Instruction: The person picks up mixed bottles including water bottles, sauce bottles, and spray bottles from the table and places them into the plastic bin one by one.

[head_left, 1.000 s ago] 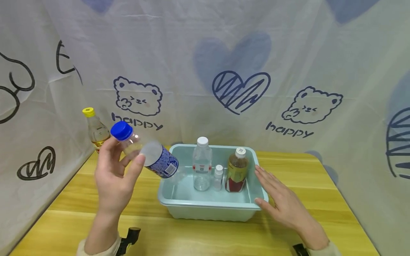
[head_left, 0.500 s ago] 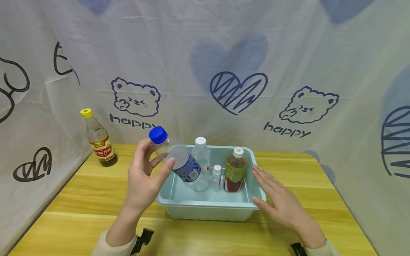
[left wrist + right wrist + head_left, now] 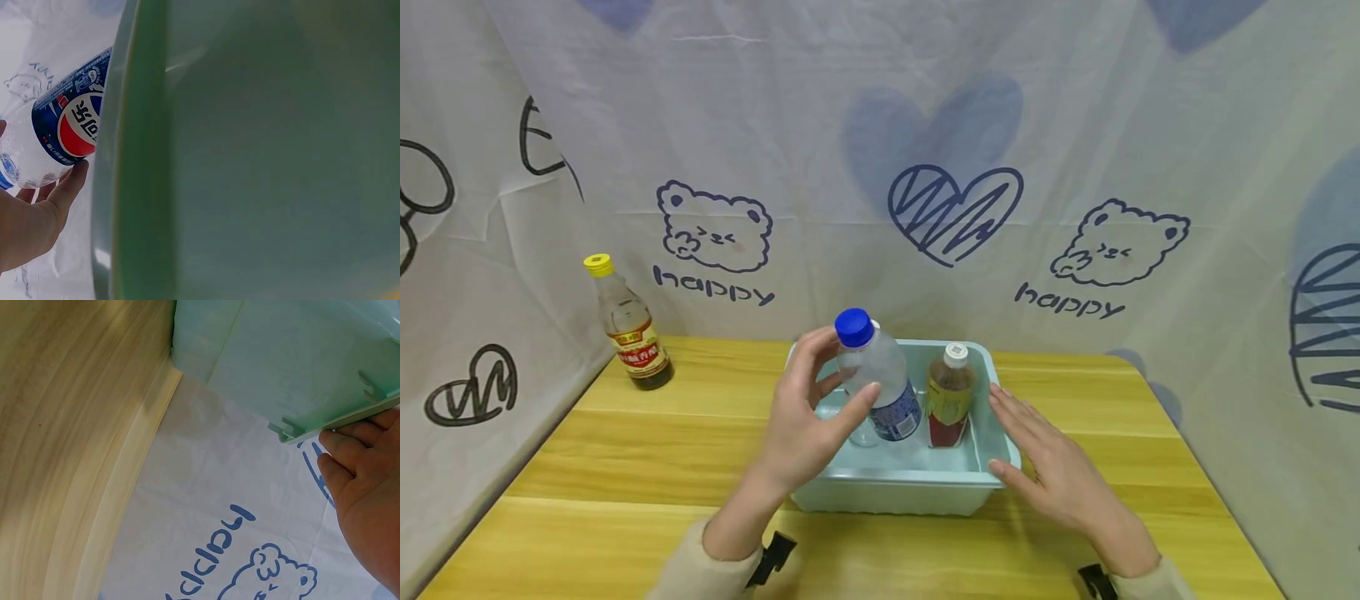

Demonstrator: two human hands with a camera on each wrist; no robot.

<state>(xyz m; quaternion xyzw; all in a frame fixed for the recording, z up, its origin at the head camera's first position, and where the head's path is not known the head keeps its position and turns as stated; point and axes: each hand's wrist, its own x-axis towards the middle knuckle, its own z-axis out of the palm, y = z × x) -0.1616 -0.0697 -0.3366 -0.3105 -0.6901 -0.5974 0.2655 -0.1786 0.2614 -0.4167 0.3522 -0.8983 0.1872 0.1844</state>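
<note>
My left hand [image 3: 808, 421] grips a plastic cola bottle [image 3: 897, 412] near its neck. The bottle has a blue cap and a blue label, and it tilts with its base down to the right, over a pale blue-green plastic basin [image 3: 895, 493]. A red, white and blue emblem shows on the cola bottle [image 3: 72, 115] in the left wrist view. Inside the basin, a tea bottle [image 3: 950, 400] with a white cap stands at the right. Behind the cola bottle, a clear bottle [image 3: 863, 433] is mostly hidden. My right hand [image 3: 1060, 471] rests with straight fingers against the basin's right rim.
A glass sauce bottle [image 3: 638, 346] with a yellow cap and red label stands at the table's back left. The wooden table [image 3: 625, 475] meets a printed cloth [image 3: 820, 167] at the back, and cloth also hangs at both sides.
My left hand has carried the cola bottle rightward from left of the basin to over it, tipping it more upright. The bottle now covers the small white-capped bottle. My right hand stays at the rim.
</note>
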